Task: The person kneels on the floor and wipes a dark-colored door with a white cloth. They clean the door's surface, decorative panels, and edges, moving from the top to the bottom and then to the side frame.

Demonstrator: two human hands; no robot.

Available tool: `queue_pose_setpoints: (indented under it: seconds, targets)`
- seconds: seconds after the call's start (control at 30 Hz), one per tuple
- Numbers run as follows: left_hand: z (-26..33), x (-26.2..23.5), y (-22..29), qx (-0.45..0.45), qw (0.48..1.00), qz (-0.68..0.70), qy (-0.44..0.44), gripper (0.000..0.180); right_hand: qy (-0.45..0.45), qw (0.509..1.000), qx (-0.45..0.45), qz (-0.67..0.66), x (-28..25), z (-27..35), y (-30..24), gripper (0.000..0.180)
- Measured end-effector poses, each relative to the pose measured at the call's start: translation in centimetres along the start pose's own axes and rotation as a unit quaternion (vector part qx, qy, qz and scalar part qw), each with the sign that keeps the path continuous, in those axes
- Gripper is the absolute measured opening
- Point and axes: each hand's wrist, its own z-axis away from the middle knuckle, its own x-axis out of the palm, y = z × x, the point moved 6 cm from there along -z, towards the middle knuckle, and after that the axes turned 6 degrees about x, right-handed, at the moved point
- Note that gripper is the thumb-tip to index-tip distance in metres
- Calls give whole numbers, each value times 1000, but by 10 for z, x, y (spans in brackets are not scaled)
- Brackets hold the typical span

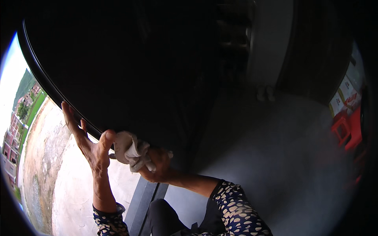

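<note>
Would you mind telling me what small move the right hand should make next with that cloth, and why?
Probably slide the white cloth leftward along the dark window frame. The right hand presses the bunched cloth against the frame's lower edge, right beside the left hand, which braces the same edge with its fingers spread on it. The frame runs on up and to the left, so that stretch seems the natural next bit.

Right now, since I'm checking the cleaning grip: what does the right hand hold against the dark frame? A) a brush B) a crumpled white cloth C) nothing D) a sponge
B: the right hand grips a crumpled white cloth at the dark frame, beside the left hand.
</note>
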Motion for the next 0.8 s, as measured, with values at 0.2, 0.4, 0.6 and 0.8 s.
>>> queue_pose_setpoints:
  seconds: [0.2,0.4,0.6,0.8]
  targets:
    - [-1,0,11,15,999,-28,14,108,-18,1000,4,4,-5,2,3,32]
    - [2,38,-2,-22,1000,11,-9,111,37,996,68,-47,-10,-11,37,24]
    - [3,63,14,-28,999,7,22,110,68,923,356,-129,6,20,87,27]
    - [2,64,22,111,991,39,64,94,194,607,607,-475,29,67,146,46]
